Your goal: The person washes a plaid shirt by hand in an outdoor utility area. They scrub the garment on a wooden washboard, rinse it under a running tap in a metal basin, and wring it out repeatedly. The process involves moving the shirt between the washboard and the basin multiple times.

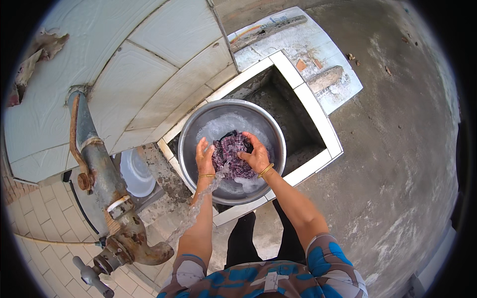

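A round metal basin [186, 123] holds sudsy water and a bunched plaid cloth [233, 152] in purple and pink with dark parts. My left hand [204, 157] is at the cloth's left side, fingers and thumb apart, with nothing seen in its grasp. On the right, my right hand [257, 154] grips the cloth, thumb on top and a dark fold between thumb and fingers. A rusty metal tap [156, 253] at the lower left pours a stream of water [193, 214] past my left wrist onto the cloth. Each wrist bears a yellow bangle.
The basin rests over a white-tiled trough [318, 119] with a dark interior. A white plastic basin [138, 175] stands below the tap's pipe [102, 164]. Beyond the trough lies a weathered board [287, 41] bearing writing and broken pieces. A tiled wall [164, 70] rises at the left.
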Tool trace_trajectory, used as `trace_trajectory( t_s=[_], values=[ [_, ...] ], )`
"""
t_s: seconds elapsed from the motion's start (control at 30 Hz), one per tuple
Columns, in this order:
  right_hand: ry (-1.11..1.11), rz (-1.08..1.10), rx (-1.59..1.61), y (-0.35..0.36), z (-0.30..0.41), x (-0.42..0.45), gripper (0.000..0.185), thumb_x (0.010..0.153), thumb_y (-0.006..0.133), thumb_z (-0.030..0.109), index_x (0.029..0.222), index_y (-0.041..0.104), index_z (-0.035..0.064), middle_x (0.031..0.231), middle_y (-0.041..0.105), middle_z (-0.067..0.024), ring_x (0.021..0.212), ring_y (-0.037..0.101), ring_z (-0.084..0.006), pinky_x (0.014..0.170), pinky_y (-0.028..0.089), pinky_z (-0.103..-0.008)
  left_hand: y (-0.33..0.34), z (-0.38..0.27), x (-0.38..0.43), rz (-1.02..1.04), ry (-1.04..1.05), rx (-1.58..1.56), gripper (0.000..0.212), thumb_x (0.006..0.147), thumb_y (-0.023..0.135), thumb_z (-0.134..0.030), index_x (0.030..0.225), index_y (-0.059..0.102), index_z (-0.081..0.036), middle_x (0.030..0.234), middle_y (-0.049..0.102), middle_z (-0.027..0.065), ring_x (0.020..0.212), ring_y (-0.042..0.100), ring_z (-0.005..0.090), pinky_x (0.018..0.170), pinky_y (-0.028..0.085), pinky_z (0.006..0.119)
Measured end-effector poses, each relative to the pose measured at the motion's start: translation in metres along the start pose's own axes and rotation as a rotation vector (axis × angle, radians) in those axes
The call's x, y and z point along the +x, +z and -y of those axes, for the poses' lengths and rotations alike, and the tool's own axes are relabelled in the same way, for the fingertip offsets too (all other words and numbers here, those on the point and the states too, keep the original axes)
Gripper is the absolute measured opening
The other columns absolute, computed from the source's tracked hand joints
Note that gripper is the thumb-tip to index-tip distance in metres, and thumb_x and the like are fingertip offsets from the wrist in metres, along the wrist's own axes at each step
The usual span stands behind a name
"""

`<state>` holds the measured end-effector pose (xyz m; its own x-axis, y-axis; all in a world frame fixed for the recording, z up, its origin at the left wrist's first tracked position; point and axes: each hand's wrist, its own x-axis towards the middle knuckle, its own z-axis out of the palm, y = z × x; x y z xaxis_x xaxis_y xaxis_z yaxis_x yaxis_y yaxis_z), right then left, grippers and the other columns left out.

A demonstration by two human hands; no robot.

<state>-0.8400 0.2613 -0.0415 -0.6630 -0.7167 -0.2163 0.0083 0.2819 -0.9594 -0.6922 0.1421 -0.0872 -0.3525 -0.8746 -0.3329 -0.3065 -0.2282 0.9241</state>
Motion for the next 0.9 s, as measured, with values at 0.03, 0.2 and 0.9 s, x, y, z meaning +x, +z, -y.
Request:
trace_trajectory(
  t_s=[0.03, 0.2, 0.9],
  values=[
    [-0.025, 0.027, -0.058, 0.000, 0.006, -0.015, 0.047, 0.068, 0.073, 0.015, 0.112, 0.059, 0.0089, 0.100, 0.062, -0.0140, 0.094, 0.058, -0.0330, 0.084, 0.046, -0.0362, -0.009, -0.012, -0.013, -0.052, 0.048, 0.123, 0.035, 0.084, 0.063, -0.020, 0.114, 0.058, -0.002, 0.115, 0.054, 0.0142, 0.103, 0.052, 0.0214, 0.090, 0.040, 0.031],
    [-0.270, -0.023, -0.639, -0.013, 0.010, -0.056, 0.037, 0.069, 0.074, 0.026, 0.099, 0.065, 0.0074, 0.115, 0.053, -0.0133, 0.108, 0.044, -0.0358, 0.093, 0.035, -0.0462, 0.001, 0.019, -0.073, 0.153, 0.463, 0.833, 0.035, 0.078, 0.065, -0.029, 0.099, 0.062, -0.001, 0.132, 0.039, 0.0215, 0.125, 0.034, 0.0404, 0.102, 0.026, 0.055],
    [-0.009, 0.668, -0.631, 0.034, -0.061, 0.100, 0.034, 0.083, 0.056, 0.020, 0.112, 0.056, 0.0043, 0.103, 0.063, -0.0216, 0.097, 0.060, -0.0371, 0.083, 0.048, -0.0452, 0.020, 0.068, 0.003, -0.058, -0.048, 0.609, 0.023, 0.081, 0.061, -0.024, 0.074, 0.069, -0.003, 0.067, 0.065, 0.0095, 0.056, 0.058, 0.0277, 0.058, 0.046, 0.036]
  ],
)
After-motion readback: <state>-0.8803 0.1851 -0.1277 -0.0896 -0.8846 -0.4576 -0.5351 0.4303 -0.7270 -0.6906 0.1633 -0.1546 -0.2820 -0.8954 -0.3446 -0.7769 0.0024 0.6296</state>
